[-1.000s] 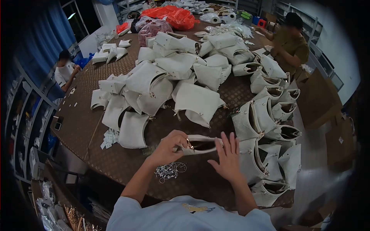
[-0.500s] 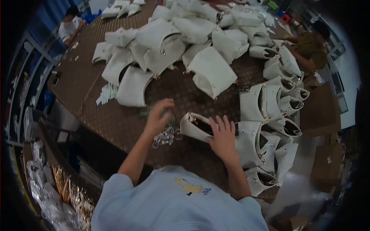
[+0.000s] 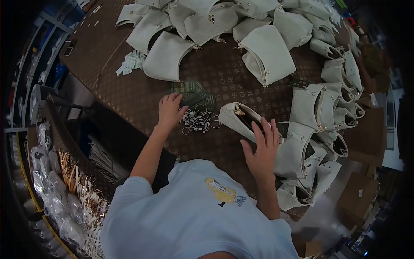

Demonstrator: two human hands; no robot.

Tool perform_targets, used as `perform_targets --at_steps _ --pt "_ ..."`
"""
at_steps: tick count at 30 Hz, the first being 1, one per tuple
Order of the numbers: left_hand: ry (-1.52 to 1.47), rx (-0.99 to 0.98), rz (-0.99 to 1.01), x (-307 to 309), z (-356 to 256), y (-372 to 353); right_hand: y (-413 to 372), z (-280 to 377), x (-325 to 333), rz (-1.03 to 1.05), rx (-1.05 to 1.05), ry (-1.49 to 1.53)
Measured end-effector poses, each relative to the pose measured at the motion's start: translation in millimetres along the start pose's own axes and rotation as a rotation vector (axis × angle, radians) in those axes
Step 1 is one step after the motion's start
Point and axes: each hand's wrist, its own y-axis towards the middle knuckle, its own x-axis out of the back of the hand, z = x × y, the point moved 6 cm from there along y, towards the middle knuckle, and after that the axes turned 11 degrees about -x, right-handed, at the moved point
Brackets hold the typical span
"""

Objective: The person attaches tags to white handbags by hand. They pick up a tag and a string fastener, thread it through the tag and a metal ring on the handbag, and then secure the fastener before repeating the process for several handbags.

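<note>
A small white handbag (image 3: 233, 119) lies in front of me with its top unzipped, showing a dark inside and gold hardware. My right hand (image 3: 262, 149) rests over its right end, fingers spread across the opening and thumb apart. To the left, my left hand (image 3: 170, 111) is at the near edge of some dark green printed cards (image 3: 194, 94), its fingers loosely extended with nothing seen in them. Just right of that hand lies a tangle of white strings (image 3: 199, 120) with small tags.
White handbags (image 3: 215, 26) are heaped across the far side of the brown patterned table (image 3: 116, 101). More bags (image 3: 297, 149) stand in rows on the right. Pale slips (image 3: 131, 62) lie at left. Plastic-wrapped straps (image 3: 60, 190) hang at lower left; cardboard boxes (image 3: 358, 194) stand at right.
The view has tipped downward. My left hand has come down beside the green cards and strings. My right hand stays at the handbag, its thumb now farther from the fingers.
</note>
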Motion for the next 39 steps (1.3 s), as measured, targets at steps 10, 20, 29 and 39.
perform_targets --at_steps 10,20,29,39 --pt "0.221 -0.317 0.21 -4.7 18.0 74.9 -26.0 -5.8 -15.0 0.036 -0.062 0.077" --pt "0.378 -0.347 0.508 -17.9 8.2 87.3 -27.9 -3.5 -22.8 0.067 -0.086 0.159" --pt "0.204 -0.174 0.403 -29.3 -27.5 76.7 -26.2 -1.9 -27.8 0.073 -0.073 0.166" --pt "0.158 -0.157 0.512 -65.2 -84.6 74.4 -34.0 -7.2 -30.8 0.084 -0.094 0.198"
